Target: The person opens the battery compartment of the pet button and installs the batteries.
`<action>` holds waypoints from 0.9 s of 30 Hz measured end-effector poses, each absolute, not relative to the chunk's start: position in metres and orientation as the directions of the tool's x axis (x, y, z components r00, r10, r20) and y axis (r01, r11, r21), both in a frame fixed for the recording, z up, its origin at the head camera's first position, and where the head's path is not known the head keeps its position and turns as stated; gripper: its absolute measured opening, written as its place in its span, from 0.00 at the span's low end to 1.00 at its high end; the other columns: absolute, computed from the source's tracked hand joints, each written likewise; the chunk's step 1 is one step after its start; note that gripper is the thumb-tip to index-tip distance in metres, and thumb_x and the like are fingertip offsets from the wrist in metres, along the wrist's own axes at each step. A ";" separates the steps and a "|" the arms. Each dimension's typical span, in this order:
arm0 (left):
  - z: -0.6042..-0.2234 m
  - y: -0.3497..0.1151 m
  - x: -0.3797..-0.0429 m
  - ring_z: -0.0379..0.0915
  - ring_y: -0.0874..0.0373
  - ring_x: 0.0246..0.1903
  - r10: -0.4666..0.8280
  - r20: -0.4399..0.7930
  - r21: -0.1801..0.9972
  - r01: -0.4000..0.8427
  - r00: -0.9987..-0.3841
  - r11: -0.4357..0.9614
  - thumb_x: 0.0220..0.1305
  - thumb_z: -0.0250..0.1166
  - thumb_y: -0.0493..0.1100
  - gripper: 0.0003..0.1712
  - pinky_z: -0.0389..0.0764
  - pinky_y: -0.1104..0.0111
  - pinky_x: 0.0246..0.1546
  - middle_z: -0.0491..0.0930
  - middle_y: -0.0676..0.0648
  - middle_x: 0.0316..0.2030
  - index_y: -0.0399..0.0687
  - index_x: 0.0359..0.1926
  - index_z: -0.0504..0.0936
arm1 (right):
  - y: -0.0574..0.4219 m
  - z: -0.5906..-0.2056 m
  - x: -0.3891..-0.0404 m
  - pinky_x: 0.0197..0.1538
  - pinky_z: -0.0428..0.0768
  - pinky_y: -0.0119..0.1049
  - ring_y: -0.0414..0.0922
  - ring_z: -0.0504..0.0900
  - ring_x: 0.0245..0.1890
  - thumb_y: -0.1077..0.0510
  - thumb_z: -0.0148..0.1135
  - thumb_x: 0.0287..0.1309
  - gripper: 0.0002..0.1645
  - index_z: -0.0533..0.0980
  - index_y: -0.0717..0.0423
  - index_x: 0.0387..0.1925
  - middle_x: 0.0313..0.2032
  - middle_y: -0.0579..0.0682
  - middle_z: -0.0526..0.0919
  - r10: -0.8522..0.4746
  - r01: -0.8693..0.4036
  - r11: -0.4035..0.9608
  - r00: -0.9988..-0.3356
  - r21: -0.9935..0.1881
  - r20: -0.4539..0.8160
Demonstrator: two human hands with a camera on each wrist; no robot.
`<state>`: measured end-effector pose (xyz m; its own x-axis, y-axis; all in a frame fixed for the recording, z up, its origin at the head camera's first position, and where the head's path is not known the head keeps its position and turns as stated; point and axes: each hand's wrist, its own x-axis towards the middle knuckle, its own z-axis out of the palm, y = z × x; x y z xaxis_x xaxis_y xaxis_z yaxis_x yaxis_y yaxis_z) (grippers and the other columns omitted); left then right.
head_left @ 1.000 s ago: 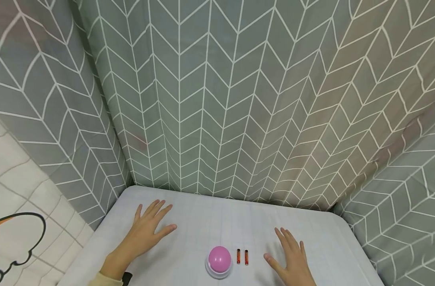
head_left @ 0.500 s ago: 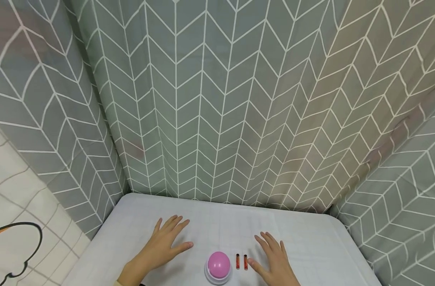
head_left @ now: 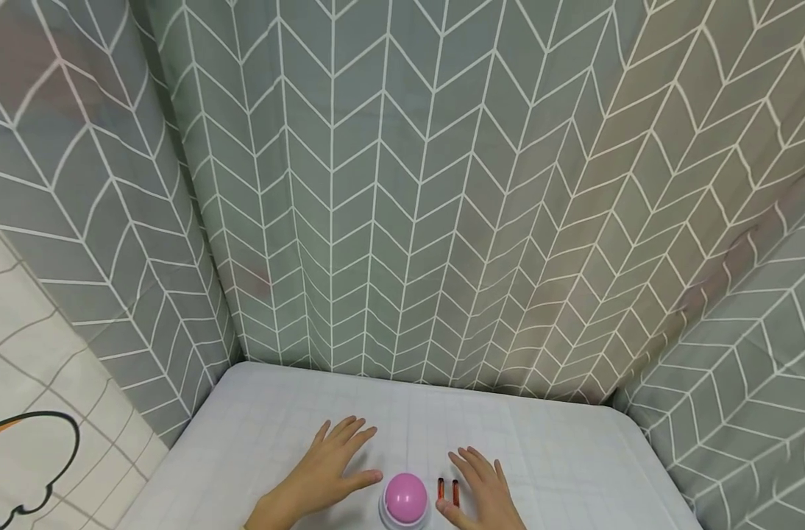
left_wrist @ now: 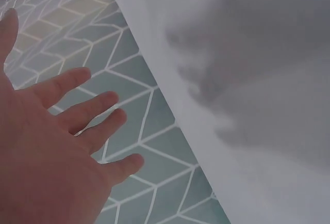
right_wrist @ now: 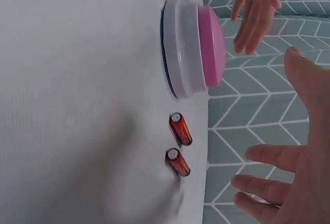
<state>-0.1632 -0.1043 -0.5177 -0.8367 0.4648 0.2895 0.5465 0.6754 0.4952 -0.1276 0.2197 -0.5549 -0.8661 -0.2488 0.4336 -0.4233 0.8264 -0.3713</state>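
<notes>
A round white device with a pink domed top (head_left: 405, 497) sits near the front edge of the head view. Just right of it lie two red batteries (right_wrist: 180, 129), side by side on the white tabletop. My left hand (head_left: 330, 471) hovers left of the pink dome, fingers spread and holding nothing. Its palm and straight fingers (left_wrist: 111, 131) show in the left wrist view. Over the right side of the batteries hangs my right hand (head_left: 485, 492), also with spread fingers; its thumb overlaps the batteries' lower ends in the head view.
The white-covered table (head_left: 561, 442) has rounded far corners. Grey curtains (head_left: 402, 221) with white chevron lines hang behind it and on both sides. A pale cloth (head_left: 45, 353) with a cartoon outline hangs at the left.
Both hands have moved inward, the left one rightward and the right one leftward, toward the pink-topped device and the batteries. The device and batteries stay in place on the table.
</notes>
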 end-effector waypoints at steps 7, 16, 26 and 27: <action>-0.525 -0.091 -0.158 0.69 0.34 0.71 0.522 0.270 0.458 0.585 -0.809 0.670 0.69 0.62 0.73 0.45 0.66 0.30 0.68 0.76 0.36 0.69 0.45 0.71 0.76 | 0.208 -0.555 -0.131 0.62 0.69 0.79 0.62 0.77 0.63 0.28 0.73 0.53 0.47 0.79 0.55 0.64 0.60 0.55 0.83 -0.306 -0.415 0.827 -0.898 -0.380 0.316; -0.536 -0.075 -0.153 0.76 0.40 0.65 0.616 0.283 0.391 0.675 -0.735 0.626 0.67 0.66 0.72 0.45 0.82 0.46 0.60 0.81 0.40 0.63 0.43 0.68 0.78 | 0.209 -0.578 -0.141 0.51 0.80 0.70 0.50 0.81 0.61 0.19 0.62 0.58 0.47 0.82 0.51 0.59 0.57 0.45 0.86 -0.452 -0.579 0.794 -0.765 -0.183 0.459; -0.554 -0.067 -0.157 0.77 0.58 0.53 0.660 0.346 0.377 0.743 -0.667 0.553 0.62 0.72 0.69 0.41 0.85 0.62 0.51 0.85 0.49 0.52 0.43 0.62 0.82 | 0.204 -0.591 -0.149 0.41 0.83 0.56 0.47 0.83 0.54 0.29 0.80 0.31 0.43 0.85 0.45 0.50 0.49 0.39 0.87 -0.530 -0.668 0.744 -0.581 0.011 0.617; -0.556 -0.066 -0.157 0.77 0.60 0.52 0.661 0.357 0.366 0.750 -0.660 0.552 0.62 0.72 0.69 0.41 0.85 0.64 0.50 0.84 0.50 0.50 0.43 0.62 0.82 | 0.203 -0.590 -0.149 0.41 0.83 0.56 0.47 0.83 0.54 0.30 0.81 0.25 0.44 0.85 0.45 0.49 0.48 0.39 0.87 -0.533 -0.668 0.744 -0.577 0.018 0.619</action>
